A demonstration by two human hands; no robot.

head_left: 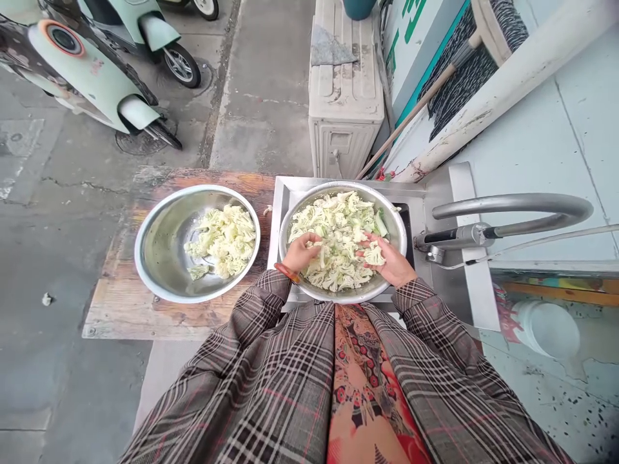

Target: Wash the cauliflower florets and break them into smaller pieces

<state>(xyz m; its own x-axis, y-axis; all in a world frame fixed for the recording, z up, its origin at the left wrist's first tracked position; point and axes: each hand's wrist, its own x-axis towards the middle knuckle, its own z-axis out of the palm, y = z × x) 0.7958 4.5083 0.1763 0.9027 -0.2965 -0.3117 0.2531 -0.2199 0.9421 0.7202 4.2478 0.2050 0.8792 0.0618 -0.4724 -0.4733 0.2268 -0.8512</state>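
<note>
A metal bowl [402, 241] full of cauliflower florets [338, 212] in water sits over the sink, with a green piece [380, 223] near its right side. My left hand [300, 252] is over the bowl's left part, its fingers closed at a floret, with the fingertips partly among the pieces. My right hand [389, 259] is at the bowl's right side, palm up, with a cauliflower floret [374, 254] resting on its fingers. Left of the sink, a second metal bowl [162, 232] holds a heap of florets [227, 238] on its right side.
The left bowl stands on a wooden board [116, 303]. A curved faucet [512, 206] rises right of the sink [438, 277]. Beyond are an outdoor unit [345, 96], a mop [435, 87] and a slanting white pipe [503, 84]. Scooters [104, 84] stand at the upper left.
</note>
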